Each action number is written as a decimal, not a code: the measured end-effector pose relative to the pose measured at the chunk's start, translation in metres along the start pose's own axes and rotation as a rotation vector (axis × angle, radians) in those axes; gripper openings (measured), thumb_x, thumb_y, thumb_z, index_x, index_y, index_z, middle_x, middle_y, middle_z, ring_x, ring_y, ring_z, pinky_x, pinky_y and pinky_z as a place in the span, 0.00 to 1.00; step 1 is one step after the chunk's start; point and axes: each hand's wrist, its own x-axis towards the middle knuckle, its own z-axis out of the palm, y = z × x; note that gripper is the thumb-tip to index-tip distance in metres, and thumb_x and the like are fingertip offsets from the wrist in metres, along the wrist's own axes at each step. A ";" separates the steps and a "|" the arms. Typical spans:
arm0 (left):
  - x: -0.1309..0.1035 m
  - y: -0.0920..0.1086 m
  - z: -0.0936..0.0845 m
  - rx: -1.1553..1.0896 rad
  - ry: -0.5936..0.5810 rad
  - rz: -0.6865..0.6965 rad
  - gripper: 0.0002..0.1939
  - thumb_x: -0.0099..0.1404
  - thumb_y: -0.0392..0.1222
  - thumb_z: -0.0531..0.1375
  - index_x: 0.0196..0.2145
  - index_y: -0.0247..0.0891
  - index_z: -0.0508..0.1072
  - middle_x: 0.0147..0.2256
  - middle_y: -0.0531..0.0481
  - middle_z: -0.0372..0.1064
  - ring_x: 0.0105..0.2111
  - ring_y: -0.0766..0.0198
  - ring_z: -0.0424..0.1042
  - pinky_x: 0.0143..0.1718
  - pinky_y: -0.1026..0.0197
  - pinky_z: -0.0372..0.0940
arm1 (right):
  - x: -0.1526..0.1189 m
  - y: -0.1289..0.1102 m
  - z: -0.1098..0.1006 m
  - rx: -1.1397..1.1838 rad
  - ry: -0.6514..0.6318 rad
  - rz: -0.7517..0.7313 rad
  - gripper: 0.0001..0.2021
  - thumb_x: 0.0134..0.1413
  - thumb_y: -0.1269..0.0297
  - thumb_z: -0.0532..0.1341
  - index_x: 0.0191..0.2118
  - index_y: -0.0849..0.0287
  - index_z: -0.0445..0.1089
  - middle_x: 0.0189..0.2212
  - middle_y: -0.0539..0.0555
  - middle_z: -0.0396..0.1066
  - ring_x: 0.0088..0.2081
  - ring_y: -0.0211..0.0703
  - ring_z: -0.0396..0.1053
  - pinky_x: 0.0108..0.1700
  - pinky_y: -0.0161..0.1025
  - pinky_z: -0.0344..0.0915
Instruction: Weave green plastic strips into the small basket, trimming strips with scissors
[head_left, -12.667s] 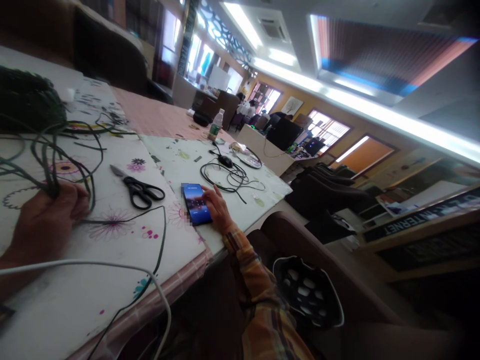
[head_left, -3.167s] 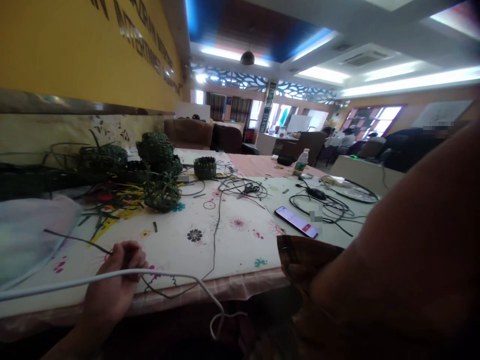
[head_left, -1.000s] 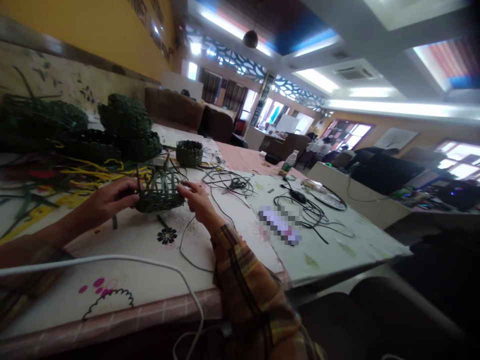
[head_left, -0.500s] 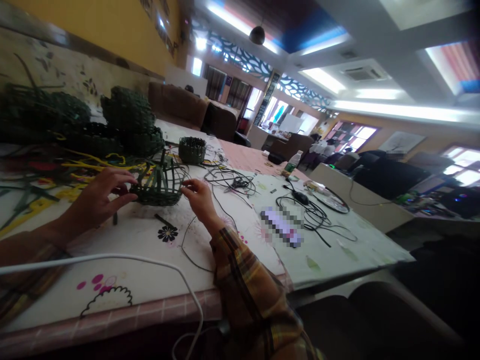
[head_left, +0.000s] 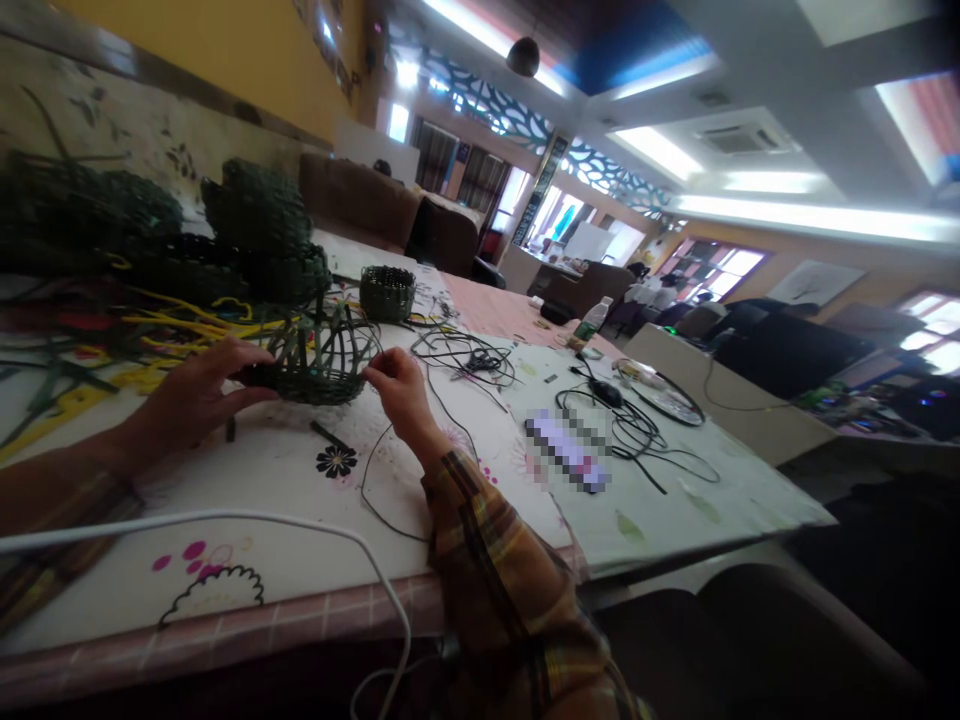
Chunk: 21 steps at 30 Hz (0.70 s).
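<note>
A partly woven dark green basket point(head_left: 319, 382) is held over the white patterned tablecloth, its upright strips fanning up and bending inward at the top. My left hand point(head_left: 214, 390) grips its left side, thumb low at the front and fingers behind, partly hidden. At the right edge of the weave, my right hand point(head_left: 401, 390) pinches a thin dark weaving strand; its fingertips are close against the basket. The strand's looped length point(head_left: 365, 490) trails on the cloth below my right wrist. A short dark strip point(head_left: 328, 434) lies in front of the basket.
Finished dark baskets point(head_left: 259, 215) are stacked at the back left, and a small round basket point(head_left: 387, 292) stands behind. Yellow and green strips lie left. Scissors point(head_left: 480, 362), coiled cords point(head_left: 637, 425), a purple case point(head_left: 566, 452) and a bottle point(head_left: 592, 322) are right. A white cable point(head_left: 247, 514) crosses in front.
The basket has tilted slightly and turned a little in my hands. My right fingers have closed in more tightly at its edge. The view has shifted slightly.
</note>
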 end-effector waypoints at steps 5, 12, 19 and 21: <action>0.005 0.007 0.000 0.086 0.044 0.033 0.29 0.65 0.63 0.62 0.54 0.39 0.69 0.51 0.41 0.66 0.53 0.51 0.67 0.50 0.51 0.69 | -0.003 0.000 0.005 0.059 0.020 -0.058 0.08 0.46 0.70 0.65 0.28 0.56 0.63 0.26 0.43 0.63 0.31 0.35 0.62 0.38 0.34 0.60; 0.006 0.026 0.000 0.242 0.075 0.115 0.22 0.68 0.55 0.62 0.54 0.42 0.71 0.51 0.41 0.66 0.52 0.50 0.66 0.56 0.46 0.63 | -0.012 -0.010 0.012 0.025 0.000 -0.077 0.08 0.48 0.68 0.64 0.30 0.56 0.63 0.27 0.44 0.64 0.32 0.35 0.62 0.37 0.34 0.60; 0.006 0.024 0.004 0.282 0.080 0.159 0.21 0.71 0.55 0.58 0.53 0.37 0.70 0.45 0.40 0.64 0.47 0.49 0.64 0.49 0.47 0.63 | -0.016 -0.013 0.015 0.015 0.007 -0.083 0.07 0.48 0.67 0.64 0.30 0.56 0.63 0.27 0.44 0.65 0.31 0.36 0.63 0.37 0.34 0.61; 0.005 0.024 0.005 0.270 0.071 0.170 0.20 0.71 0.55 0.57 0.51 0.37 0.70 0.44 0.40 0.64 0.45 0.49 0.63 0.48 0.48 0.63 | -0.016 -0.011 0.015 0.025 0.015 -0.080 0.08 0.48 0.66 0.65 0.30 0.56 0.64 0.27 0.44 0.65 0.31 0.36 0.64 0.37 0.35 0.62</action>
